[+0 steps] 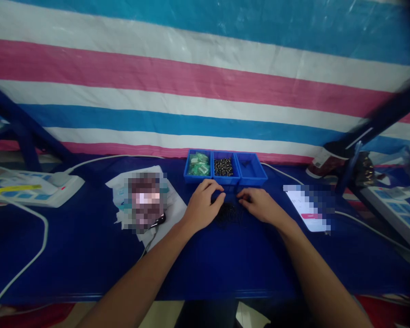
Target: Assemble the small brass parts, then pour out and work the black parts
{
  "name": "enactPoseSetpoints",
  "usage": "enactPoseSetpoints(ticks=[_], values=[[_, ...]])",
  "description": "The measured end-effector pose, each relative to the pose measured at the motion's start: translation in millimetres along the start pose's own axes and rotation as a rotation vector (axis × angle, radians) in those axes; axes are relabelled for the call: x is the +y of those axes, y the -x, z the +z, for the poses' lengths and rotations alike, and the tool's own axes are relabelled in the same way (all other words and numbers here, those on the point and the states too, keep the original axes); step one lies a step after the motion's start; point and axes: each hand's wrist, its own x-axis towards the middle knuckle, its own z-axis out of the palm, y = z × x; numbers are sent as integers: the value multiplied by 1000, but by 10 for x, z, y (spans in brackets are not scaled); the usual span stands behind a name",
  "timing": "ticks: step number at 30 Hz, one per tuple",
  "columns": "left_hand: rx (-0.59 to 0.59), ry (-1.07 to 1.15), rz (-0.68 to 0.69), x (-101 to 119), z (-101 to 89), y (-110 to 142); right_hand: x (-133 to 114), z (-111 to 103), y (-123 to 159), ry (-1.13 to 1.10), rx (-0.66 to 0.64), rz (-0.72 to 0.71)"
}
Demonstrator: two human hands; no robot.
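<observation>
Both my hands rest on a dark blue table (89, 255), on either side of a small heap of tiny black parts (227, 213). My left hand (202, 204) lies palm down with its fingers curled together at the heap's left edge. My right hand (259, 204) lies at the heap's right edge, fingers bent and pinched toward it. What either hand holds is too small to make out. Just behind the hands stand three joined blue bins (225, 180): green and white pieces (198, 164) on the left, dark metal parts (223, 166) in the middle, and the right one looks bare.
A white power strip (37, 187) with cables lies at the left. White papers (167, 207) with a blurred item sit left of my hands. A phone (307, 207) lies at the right, near a dark stand (348, 173) and another power strip (396, 214). A striped tarpaulin (205, 82) hangs behind.
</observation>
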Motion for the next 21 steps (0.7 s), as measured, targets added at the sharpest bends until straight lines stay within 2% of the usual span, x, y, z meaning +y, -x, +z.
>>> enactPoseSetpoints(ticks=[9, 18, 21], values=[[1, 9, -8, -18, 8, 0, -81, 44, -27, 123, 101, 82], [12, 19, 2, -22, 4, -3, -4, 38, -1, 101, 149, -2], [12, 27, 6, -5, -9, -4, -78, -4, 17, -13, 190, -32]])
